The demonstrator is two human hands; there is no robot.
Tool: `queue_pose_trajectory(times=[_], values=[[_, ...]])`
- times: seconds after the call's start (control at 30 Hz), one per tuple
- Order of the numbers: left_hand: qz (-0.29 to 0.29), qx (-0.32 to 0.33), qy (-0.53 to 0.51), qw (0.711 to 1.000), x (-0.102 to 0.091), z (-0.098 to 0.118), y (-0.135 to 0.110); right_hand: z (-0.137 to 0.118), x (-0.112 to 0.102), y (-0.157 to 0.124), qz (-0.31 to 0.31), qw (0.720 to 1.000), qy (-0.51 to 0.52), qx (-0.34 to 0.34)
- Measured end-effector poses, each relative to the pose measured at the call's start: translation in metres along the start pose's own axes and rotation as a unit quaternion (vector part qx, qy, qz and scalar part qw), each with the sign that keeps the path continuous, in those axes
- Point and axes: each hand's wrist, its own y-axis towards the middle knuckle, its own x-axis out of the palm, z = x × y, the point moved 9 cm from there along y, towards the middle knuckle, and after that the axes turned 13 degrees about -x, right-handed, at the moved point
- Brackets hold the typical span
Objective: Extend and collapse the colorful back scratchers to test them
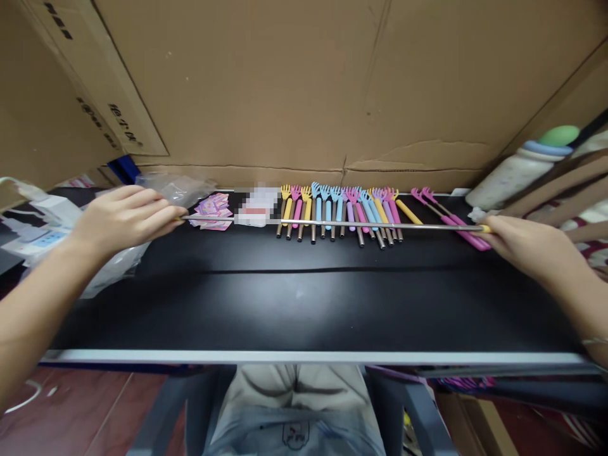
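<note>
A telescopic back scratcher [304,222] with a thin metal rod is stretched out long across the desk, held level above it. My left hand [128,218] is closed around its left end, hiding most of that tip. At the other end, my right hand [532,247] grips a yellow part. Behind the rod lies a row of back scratchers [329,215] with small claw heads in yellow, pink, blue and purple. Two pink back scratchers [463,231] lie apart, close to my right hand. Small printed cards [212,212] are piled to the right of my left hand.
A black desk [299,304] has a pale front edge. Cardboard [285,95] walls its back. Clear plastic bags [116,269] and a white power strip [47,237] are at the left. A white bottle [517,174] leans at the right. A blurred packet [256,212] lies beside the cards.
</note>
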Motion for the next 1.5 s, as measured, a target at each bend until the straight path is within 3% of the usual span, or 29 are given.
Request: queue_pose_trajectory(times=[0.1,0.23,0.43,0.57,0.87,1.13,1.5], values=[[0.002,0.016,-0.016,1.000,-0.001,0.019,0.017,-0.027,-0.014,0.015,0.003,1.000,-0.004,-0.014],[-0.057,-0.028,-0.042,0.997,0.008,0.040,0.046,-0.078,-0.043,0.039,0.046,0.997,-0.005,-0.068],[-0.022,-0.028,-0.091,0.995,0.003,0.084,0.075,-0.138,-0.077,0.053,0.129,0.982,-0.001,-0.139],[-0.019,-0.024,-0.119,0.992,-0.001,0.113,0.092,-0.172,-0.085,0.055,0.165,0.969,0.029,-0.180],[-0.052,-0.035,-0.200,0.978,-0.011,0.150,0.116,-0.220,-0.097,0.068,0.146,0.966,0.074,-0.201],[-0.069,-0.064,-0.236,0.967,-0.003,0.159,0.117,-0.235,-0.101,0.073,0.149,0.966,0.062,-0.200],[-0.067,-0.097,-0.221,0.968,-0.010,0.168,0.130,-0.239,-0.110,0.075,0.143,0.969,0.066,-0.193]])
